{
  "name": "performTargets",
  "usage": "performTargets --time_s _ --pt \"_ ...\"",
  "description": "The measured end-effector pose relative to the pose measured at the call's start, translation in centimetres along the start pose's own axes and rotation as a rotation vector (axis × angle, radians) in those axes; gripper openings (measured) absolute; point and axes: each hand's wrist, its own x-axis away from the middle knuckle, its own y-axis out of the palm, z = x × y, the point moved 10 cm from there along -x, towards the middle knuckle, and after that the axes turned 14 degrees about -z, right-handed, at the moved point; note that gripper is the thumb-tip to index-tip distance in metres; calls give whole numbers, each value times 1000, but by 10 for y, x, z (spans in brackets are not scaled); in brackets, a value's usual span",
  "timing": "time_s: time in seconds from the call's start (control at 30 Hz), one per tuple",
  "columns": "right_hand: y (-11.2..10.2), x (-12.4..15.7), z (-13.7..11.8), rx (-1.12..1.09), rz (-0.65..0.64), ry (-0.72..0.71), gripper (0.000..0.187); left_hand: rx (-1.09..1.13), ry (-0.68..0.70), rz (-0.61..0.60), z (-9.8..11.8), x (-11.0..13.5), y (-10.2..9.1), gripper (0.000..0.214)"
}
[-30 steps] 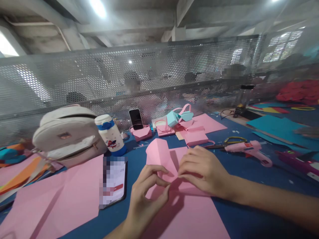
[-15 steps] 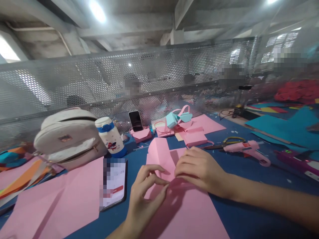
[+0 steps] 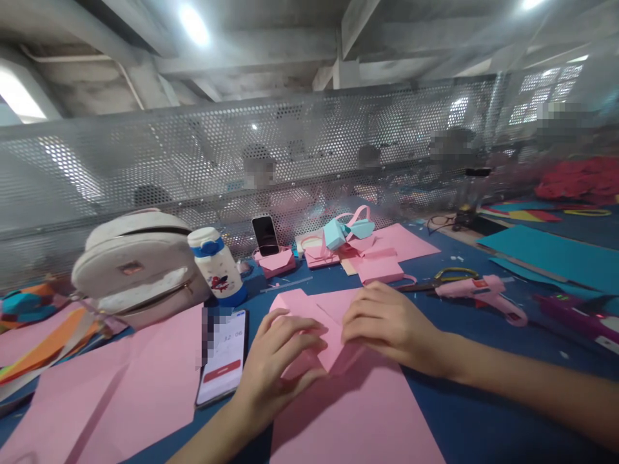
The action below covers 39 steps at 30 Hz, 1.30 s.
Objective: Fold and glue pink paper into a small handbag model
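A folded piece of pink paper [image 3: 331, 328] stands between my hands, its near corner bent to a point. My left hand [image 3: 285, 351] curls around its left side, thumb below and fingers above. On the right side, my right hand [image 3: 382, 325] grips the paper's edge with bent fingers; the thumb is hidden. Under both lies a large flat pink sheet [image 3: 358, 412] on the blue table. Just beyond my right hand sits a small pink paper box [image 3: 380, 264].
A phone with a lit screen [image 3: 222, 361] and pink sheets [image 3: 145, 380] lie left. Behind stand a white bottle [image 3: 217, 267] and a backpack [image 3: 140, 264]. Scissors [image 3: 452, 274] and a pink glue gun [image 3: 483, 293] lie right. A perforated metal screen [image 3: 309, 135] closes the back.
My left hand has moved up and closed in on the folded paper. The paper's raised left flap has come down lower. My right hand stays nearly in place.
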Motion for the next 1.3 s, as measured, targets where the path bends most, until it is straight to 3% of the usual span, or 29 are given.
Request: performTargets --time_s 0.1,0.33,0.43,0.53,0.63,0.73,0.9,1.13,1.3 --pt "-2 0 -6 31 -1 -51 24 -5 24 -60 1 -4 0 34" --pt "-2 -3 -21 195 -33 -170 25 -89 -31 -215 -9 -8 -1 100" --pt "-3 -1 -21 217 -33 -180 26 5 -132 -122 -38 -3 -10 111" --pt "-3 3 -18 223 -27 -165 26 320 -292 52 -88 10 -15 119" --pt "-4 9 -16 204 -20 -150 25 730 -368 29 -121 17 3 109" --pt "-5 14 -16 195 -10 -143 25 855 -378 -61 -121 15 9 87" --pt "-5 19 -18 167 -4 -120 26 798 -381 -97 -106 13 -4 44" --pt "-9 20 -17 187 26 -115 30 675 -393 46 -106 14 -20 73" --pt "-3 22 -14 158 -11 -80 28 502 -413 55 -111 21 -37 54"
